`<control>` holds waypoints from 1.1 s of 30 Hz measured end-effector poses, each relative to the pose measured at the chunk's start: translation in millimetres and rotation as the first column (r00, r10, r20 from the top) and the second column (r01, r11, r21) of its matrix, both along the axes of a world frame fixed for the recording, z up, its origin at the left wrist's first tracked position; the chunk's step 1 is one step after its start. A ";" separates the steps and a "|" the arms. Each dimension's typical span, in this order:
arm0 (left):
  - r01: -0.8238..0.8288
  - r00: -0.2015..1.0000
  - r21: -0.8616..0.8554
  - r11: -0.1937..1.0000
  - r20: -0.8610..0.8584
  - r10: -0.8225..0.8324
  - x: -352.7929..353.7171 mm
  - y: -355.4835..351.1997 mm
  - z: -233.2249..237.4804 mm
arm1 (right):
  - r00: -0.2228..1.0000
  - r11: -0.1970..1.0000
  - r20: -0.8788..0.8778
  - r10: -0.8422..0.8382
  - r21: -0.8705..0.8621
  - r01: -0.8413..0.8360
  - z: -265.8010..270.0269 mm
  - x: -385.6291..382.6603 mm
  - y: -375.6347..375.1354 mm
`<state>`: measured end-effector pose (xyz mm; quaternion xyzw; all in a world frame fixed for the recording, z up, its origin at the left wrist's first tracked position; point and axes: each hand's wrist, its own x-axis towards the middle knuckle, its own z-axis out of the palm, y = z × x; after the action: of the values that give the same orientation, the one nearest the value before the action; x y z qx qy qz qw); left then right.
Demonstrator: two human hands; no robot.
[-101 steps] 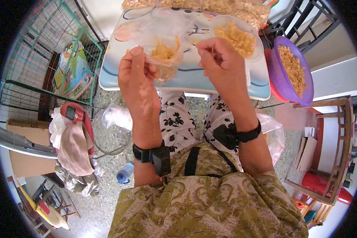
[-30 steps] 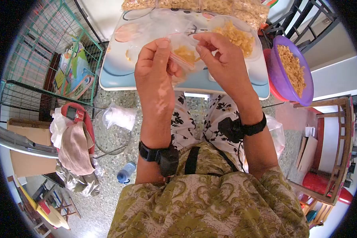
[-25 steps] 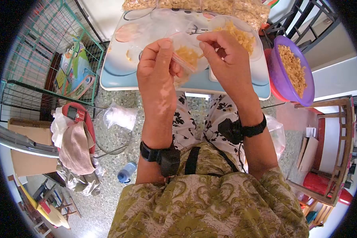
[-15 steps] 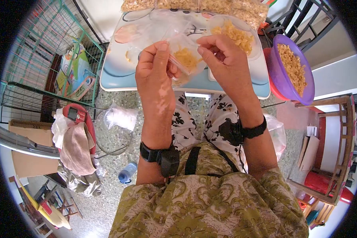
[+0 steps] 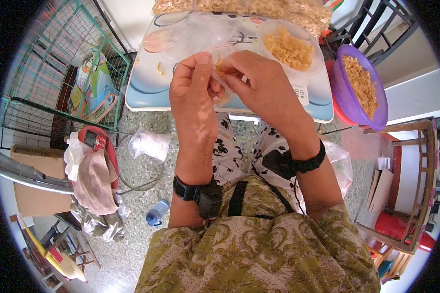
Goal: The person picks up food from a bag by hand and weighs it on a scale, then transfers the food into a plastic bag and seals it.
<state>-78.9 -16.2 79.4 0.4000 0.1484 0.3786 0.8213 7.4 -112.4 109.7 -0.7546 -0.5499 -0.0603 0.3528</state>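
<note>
A small clear plastic zip bag (image 5: 223,99) with yellow dried flakes inside is held over the near edge of the table, mostly hidden behind my fingers. My left hand (image 5: 195,80) pinches one side of it between thumb and fingers. Close by on the right, my right hand (image 5: 259,80) is closed on the bag's upper edge, its fingertips almost meeting the left ones. Beyond the right hand, a clear round bowl (image 5: 319,59) holds loose yellow flakes (image 5: 288,50). Part of a white device with buttons (image 5: 300,93) shows beside my right wrist.
Filled bags of flakes (image 5: 244,7) line the table's far edge. Clear empty bags (image 5: 200,31) lie on the tabletop (image 5: 146,93). To the right, a purple basin (image 5: 342,97) of flakes sits against a red one. A wire cage (image 5: 39,73) stands at left.
My right hand has moved left and closed in on my left hand along the bag's edge. The bag is now more covered, and the white device has come into view.
</note>
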 end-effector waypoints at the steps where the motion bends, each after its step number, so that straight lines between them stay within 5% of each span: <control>1: -0.007 1.000 -0.003 1.000 -0.009 0.007 -1.5 1.0 -0.2 | 1.000 1.000 -0.003 0.005 -0.001 -0.005 -0.3 -1.1 -0.5; 10: 0.014 1.000 -0.009 1.000 0.023 -0.013 -1.5 2.0 1.2 | 0.987 0.993 -0.113 0.118 0.008 -0.118 1.1 -0.1 -5.1; 19: -0.010 1.000 -0.022 1.000 0.001 0.010 -0.1 3.8 -1.8 | 0.996 0.990 -0.007 0.084 -0.116 -0.085 -14.2 3.6 -4.1; 22: -0.035 0.999 -0.034 0.999 -0.003 0.035 0.8 3.3 0.6 | 0.995 0.996 -0.022 0.094 0.004 -0.094 -5.0 1.2 -6.4; 24: -0.020 1.000 -0.037 0.999 -0.004 0.020 0.1 2.4 3.2 | 1.000 0.970 0.021 0.018 0.242 -0.022 -3.4 4.7 -3.6; 31: -0.008 0.998 -0.037 0.999 0.057 0.010 2.3 -0.1 3.0 | 0.991 0.982 0.136 0.017 0.184 -0.042 -2.8 7.3 -10.0; 33: -0.002 1.000 -0.024 1.000 0.020 0.003 2.0 -0.5 5.4 | 0.988 0.996 0.136 0.072 0.036 -0.078 -1.9 -2.6 -9.6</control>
<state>-76.9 -16.6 84.8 0.3860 0.1453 0.3818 0.8271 4.9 -121.9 107.8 -0.7203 -0.5991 -0.1091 0.3321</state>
